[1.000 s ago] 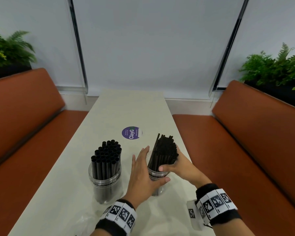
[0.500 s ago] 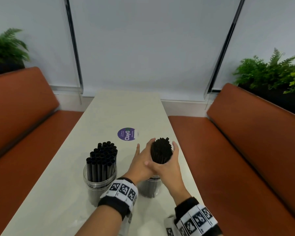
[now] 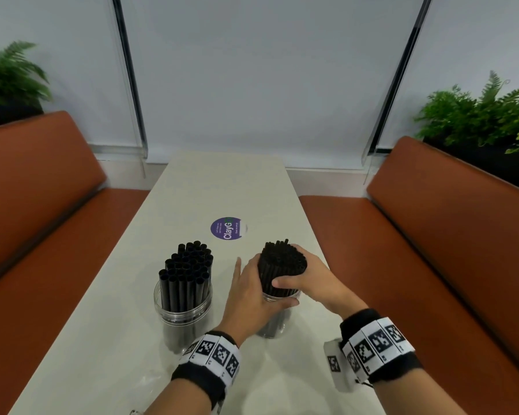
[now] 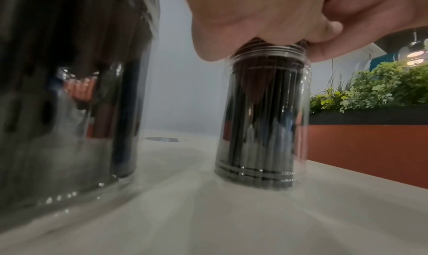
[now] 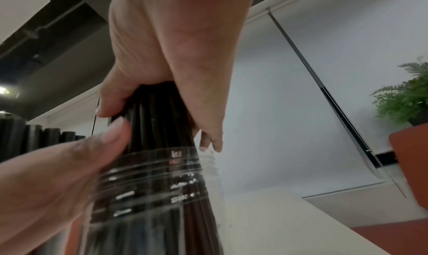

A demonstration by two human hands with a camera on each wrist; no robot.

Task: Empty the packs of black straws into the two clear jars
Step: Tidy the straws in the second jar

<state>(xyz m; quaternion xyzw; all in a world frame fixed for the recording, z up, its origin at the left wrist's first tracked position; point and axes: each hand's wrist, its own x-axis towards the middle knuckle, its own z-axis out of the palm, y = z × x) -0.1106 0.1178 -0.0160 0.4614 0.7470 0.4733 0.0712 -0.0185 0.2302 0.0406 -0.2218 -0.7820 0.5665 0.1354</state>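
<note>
Two clear jars stand on the pale table [image 3: 222, 187]. The left jar [image 3: 182, 313] is packed with thick black straws [image 3: 188, 269]. The right jar [image 3: 274, 323] holds a tight bundle of thin black straws [image 3: 282, 263] standing upright out of its mouth. My left hand [image 3: 252, 292] holds the right jar at its threaded neck [image 5: 150, 176], thumb across the front. My right hand [image 3: 307, 277] grips the thin bundle [image 5: 157, 112] just above the rim. In the left wrist view the right jar [image 4: 264, 121] stands flat on the table under my palm [image 4: 254, 17].
A round purple sticker [image 3: 229, 228] lies on the table beyond the jars. Crumpled clear plastic [image 3: 149, 381] lies near the front left by my left forearm. Brown benches [image 3: 450, 250] flank the table on both sides. The right jar stands close to the table's right edge.
The thin straws leaned and fanned out a second ago; now they stand gathered and upright in the right jar. My right hand shifted its grip round the bundle. My left hand stayed at the jar.
</note>
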